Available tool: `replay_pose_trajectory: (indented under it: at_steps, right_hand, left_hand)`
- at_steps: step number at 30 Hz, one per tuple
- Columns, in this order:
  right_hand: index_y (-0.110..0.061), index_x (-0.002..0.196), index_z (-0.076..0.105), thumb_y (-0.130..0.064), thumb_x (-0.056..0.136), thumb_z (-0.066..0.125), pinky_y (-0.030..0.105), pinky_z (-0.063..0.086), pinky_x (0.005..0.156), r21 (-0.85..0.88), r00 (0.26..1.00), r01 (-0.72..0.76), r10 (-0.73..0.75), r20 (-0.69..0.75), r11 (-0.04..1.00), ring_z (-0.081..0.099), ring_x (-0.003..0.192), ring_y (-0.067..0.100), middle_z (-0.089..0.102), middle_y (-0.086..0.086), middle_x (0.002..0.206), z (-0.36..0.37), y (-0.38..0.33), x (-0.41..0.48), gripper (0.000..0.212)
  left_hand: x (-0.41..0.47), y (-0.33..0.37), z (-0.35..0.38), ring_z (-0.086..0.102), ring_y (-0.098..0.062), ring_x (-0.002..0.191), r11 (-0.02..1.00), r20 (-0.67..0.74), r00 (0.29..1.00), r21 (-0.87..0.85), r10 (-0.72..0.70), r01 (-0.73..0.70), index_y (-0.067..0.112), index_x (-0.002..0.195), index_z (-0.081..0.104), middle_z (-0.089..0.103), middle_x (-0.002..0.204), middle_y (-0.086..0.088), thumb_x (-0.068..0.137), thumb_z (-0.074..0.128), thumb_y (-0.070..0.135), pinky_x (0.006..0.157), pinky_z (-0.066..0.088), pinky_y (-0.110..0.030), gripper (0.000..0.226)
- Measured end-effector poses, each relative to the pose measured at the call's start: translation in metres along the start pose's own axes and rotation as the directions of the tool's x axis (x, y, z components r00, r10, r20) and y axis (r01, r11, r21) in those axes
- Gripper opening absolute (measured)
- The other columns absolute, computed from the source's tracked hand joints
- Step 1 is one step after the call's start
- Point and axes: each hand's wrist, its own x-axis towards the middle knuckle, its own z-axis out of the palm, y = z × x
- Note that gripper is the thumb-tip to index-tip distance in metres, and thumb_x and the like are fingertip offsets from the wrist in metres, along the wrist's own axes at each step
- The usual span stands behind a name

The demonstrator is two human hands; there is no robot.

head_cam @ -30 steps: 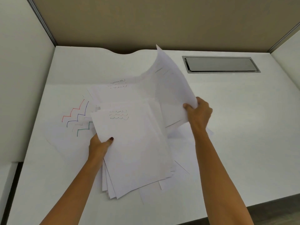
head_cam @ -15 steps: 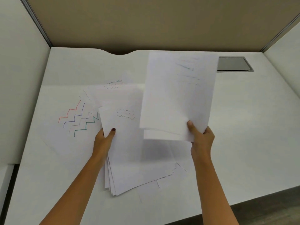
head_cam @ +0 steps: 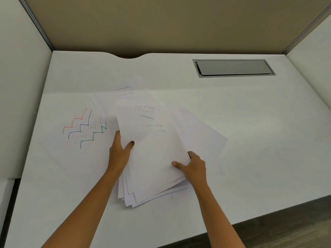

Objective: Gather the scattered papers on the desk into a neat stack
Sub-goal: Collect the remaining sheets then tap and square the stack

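Mid-desk (head_cam: 250, 122) | left hand (head_cam: 119, 154) and right hand (head_cam: 194, 167) each grip the paper stack (head_cam: 152, 158) | zigzag sheet (head_cam: 77, 129) loose beside it | risk: uneven edges fan, sheets slip out.

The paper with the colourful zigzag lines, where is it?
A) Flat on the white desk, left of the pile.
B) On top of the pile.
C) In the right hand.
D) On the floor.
A: the white paper with red, blue and green zigzag lines lies flat on the white desk, left of the pile of white papers that the left hand and right hand grip.
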Motion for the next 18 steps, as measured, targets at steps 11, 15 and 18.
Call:
replay_pose_trajectory:
  at_steps: [11,15,18]
  right_hand:
    - [-0.015,0.122,0.059,-0.035,0.087,0.067,0.026,0.057,0.08,0.718,0.972,0.235,-0.153,-0.179,0.655,0.067,0.1,0.012,0.069,-0.007,0.111,-0.059,-0.049,0.021,0.041]
    - [-0.014,0.107,0.061,-0.018,0.084,0.072,0.024,0.058,0.075,0.723,0.898,0.419,-0.13,-0.421,0.55,0.067,0.088,0.014,0.068,-0.002,0.099,-0.057,-0.062,0.009,0.026]
    - [-0.029,0.093,0.059,-0.015,0.079,0.076,0.029,0.06,0.076,0.68,0.863,0.449,-0.085,-0.498,0.579,0.063,0.082,0.012,0.065,-0.006,0.091,-0.048,-0.063,0.002,0.027]
  left_hand:
    - [-0.012,0.077,0.004,0.053,0.009,0.112,0.868,-0.058,0.888,-0.19,0.457,-0.459,0.042,0.124,0.035,0.049,0.124,0.021,0.091,0.057,0.005,0.091,0.045,-0.01,0.055]
    - [-0.008,0.098,0.003,0.053,0.016,0.106,0.796,-0.119,0.797,-0.071,0.592,-0.601,0.043,0.121,0.031,0.048,0.117,0.026,0.089,0.058,0.008,0.085,0.046,-0.005,0.054]
    - [-0.008,0.103,0.005,0.052,0.015,0.109,0.764,-0.154,0.764,-0.069,0.627,-0.641,0.039,0.123,0.03,0.049,0.114,0.045,0.09,0.056,0.008,0.085,0.046,-0.005,0.052]
